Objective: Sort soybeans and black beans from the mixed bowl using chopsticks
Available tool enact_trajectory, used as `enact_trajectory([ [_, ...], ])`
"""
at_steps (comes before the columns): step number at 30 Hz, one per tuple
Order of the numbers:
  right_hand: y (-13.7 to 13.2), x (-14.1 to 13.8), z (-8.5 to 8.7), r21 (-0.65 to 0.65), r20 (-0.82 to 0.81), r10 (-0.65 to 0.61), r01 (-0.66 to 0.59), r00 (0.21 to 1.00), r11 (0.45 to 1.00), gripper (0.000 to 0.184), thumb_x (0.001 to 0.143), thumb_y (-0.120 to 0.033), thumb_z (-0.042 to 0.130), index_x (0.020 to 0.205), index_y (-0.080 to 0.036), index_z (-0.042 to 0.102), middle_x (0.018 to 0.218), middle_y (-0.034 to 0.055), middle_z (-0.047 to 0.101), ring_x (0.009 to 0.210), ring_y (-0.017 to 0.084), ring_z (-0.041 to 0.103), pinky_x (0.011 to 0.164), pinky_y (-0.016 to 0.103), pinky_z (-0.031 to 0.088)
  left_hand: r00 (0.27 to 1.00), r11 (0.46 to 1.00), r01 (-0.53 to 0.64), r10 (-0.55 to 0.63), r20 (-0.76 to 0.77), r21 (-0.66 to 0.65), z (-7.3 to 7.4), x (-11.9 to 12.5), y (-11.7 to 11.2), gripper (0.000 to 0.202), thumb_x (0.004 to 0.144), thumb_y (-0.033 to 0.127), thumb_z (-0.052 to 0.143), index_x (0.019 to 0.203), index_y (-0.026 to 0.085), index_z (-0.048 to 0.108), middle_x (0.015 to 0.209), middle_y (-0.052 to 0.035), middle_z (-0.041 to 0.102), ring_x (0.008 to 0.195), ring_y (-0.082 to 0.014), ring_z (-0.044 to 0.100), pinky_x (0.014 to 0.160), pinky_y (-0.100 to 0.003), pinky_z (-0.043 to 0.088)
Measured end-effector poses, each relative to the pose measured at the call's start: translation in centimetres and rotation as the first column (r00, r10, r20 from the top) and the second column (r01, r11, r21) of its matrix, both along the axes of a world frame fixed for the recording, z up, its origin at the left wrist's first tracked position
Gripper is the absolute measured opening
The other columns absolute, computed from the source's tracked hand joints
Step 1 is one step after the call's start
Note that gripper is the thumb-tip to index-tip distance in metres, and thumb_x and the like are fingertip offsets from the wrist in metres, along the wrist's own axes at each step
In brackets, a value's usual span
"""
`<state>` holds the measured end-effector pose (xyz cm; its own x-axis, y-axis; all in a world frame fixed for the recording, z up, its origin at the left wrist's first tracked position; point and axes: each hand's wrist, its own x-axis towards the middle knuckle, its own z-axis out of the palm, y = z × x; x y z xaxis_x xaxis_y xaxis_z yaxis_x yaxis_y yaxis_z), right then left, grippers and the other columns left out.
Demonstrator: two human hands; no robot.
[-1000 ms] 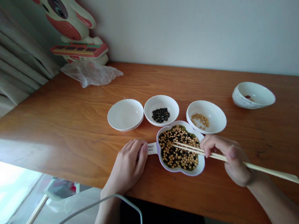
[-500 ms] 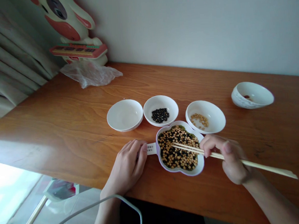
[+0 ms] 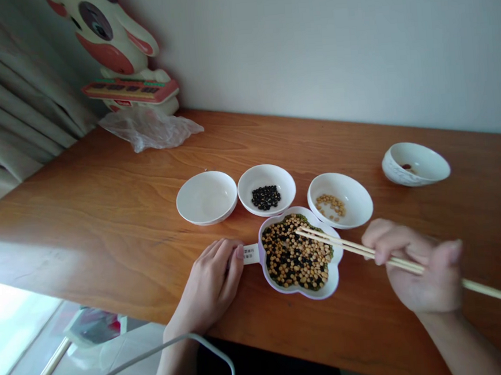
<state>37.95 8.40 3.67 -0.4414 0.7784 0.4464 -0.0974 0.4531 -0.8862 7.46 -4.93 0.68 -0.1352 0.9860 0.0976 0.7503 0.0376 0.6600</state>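
My left hand is closed around the handle of a flower-shaped dish with a pale purple rim. Mixed yellow beans, black beans and some green ones fill the dish. A pair of wooden chopsticks is held in my right hand, off the dish's right side. Their tips are over the beans in the upper part of the dish; whether a bean is between them I cannot tell. Behind the dish stand a white bowl with black beans and a white bowl with yellow beans.
A bare white bowl stands at the left of the row. Farther right is a patterned bowl with small reddish-brown bits. A plastic bag and a cow-shaped toy keyboard are at the back left. A grey cable crosses my left forearm.
My right hand has moved right, away from the dish, drawing the chopsticks with it; their tips shifted slightly up and right. My left hand stays on the handle. The view has shifted slightly.
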Motion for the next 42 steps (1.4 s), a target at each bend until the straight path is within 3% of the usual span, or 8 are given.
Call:
enact_trajectory([
  [4,0.5,1.0,0.1,0.075,-0.108,-0.207,0.215,0.972,0.974,0.068,0.105,-0.068,0.027,0.074,-0.027,0.073,0.069,0.0057,0.059,0.069,0.024,0.055,0.067,0.042,0.043,1.000,1.000,0.000,0.000,-0.014,0.008,-0.1,-0.1,0.0,0.026,0.112,0.034,0.038,0.092,0.024,0.052,0.087,-0.0026,0.062,0.079,-0.0203,0.060,0.078,-0.033,0.045],
  [8,1.4,1.1,-0.4,0.245,-0.171,-0.459,0.489,0.872,0.837,0.067,0.101,-0.072,0.028,0.071,-0.029,0.068,0.067,0.0077,0.054,0.071,0.028,0.057,0.067,0.045,0.043,1.000,1.000,0.001,-0.001,-0.015,0.022,-0.2,-0.1,0.0,0.027,0.112,0.034,0.040,0.089,0.024,0.050,0.086,-0.0021,0.062,0.078,-0.0200,0.060,0.076,-0.033,0.045],
  [10,1.7,0.9,-0.6,0.282,-0.190,-0.523,0.556,0.831,0.782,0.066,0.100,-0.073,0.027,0.071,-0.029,0.066,0.067,0.0085,0.053,0.071,0.029,0.057,0.066,0.045,0.042,1.000,1.000,-0.001,0.001,-0.013,0.022,-0.2,-0.1,-0.1,0.027,0.112,0.033,0.041,0.088,0.024,0.049,0.086,-0.0019,0.062,0.078,-0.0198,0.060,0.076,-0.033,0.045],
  [13,1.9,0.8,-0.8,0.284,-0.189,-0.538,0.570,0.821,0.771,0.065,0.100,-0.073,0.026,0.070,-0.029,0.064,0.068,0.0090,0.051,0.072,0.029,0.056,0.066,0.045,0.042,1.000,1.000,0.004,-0.004,-0.012,0.017,-0.3,-0.1,-0.1,0.026,0.112,0.032,0.041,0.089,0.024,0.050,0.086,-0.0013,0.061,0.078,-0.0191,0.060,0.077,-0.032,0.045],
  [20,1.7,1.1,-0.6,0.231,-0.219,-0.361,0.407,0.907,0.883,0.064,0.104,-0.066,0.028,0.077,-0.027,0.072,0.070,0.0073,0.055,0.069,0.026,0.054,0.065,0.043,0.038,0.999,1.000,0.005,-0.004,-0.037,0.029,-0.4,-0.3,-0.2,0.025,0.113,0.031,0.041,0.091,0.024,0.051,0.087,-0.0012,0.063,0.080,-0.0190,0.062,0.077,-0.032,0.045],
  [26,-0.3,-0.3,-0.9,0.139,-0.094,-0.207,0.219,0.974,0.966,0.062,0.106,-0.061,0.030,0.081,-0.026,0.074,0.067,0.0051,0.061,0.062,0.023,0.054,0.060,0.039,0.040,0.999,0.999,0.007,-0.006,-0.044,0.032,-0.5,-0.3,-0.1,0.024,0.112,0.030,0.041,0.093,0.024,0.053,0.088,-0.0014,0.063,0.080,-0.0194,0.063,0.077,-0.033,0.046],
  [31,-0.9,-0.5,-1.4,0.185,0.058,-0.034,0.023,0.998,0.983,0.059,0.108,-0.055,0.030,0.081,-0.024,0.073,0.070,0.0050,0.065,0.065,0.021,0.060,0.061,0.037,0.043,0.999,0.999,0.006,-0.004,-0.038,0.039,-0.6,-0.3,-0.2,0.021,0.112,0.030,0.042,0.096,0.024,0.055,0.089,-0.0015,0.064,0.080,-0.0191,0.062,0.077,-0.032,0.046],
  [42,0.0,-0.3,-1.1,0.093,0.207,0.120,-0.142,0.971,0.986,0.080,0.098,-0.080,0.011,0.080,-0.023,0.064,0.075,0.0041,0.064,0.068,0.020,0.061,0.063,0.035,0.045,0.999,0.999,-0.002,0.003,-0.032,0.044,-0.7,-0.4,-0.2,0.021,0.112,0.031,0.043,0.096,0.025,0.056,0.088,-0.0016,0.067,0.079,-0.0195,0.065,0.076,-0.031,0.048],
])
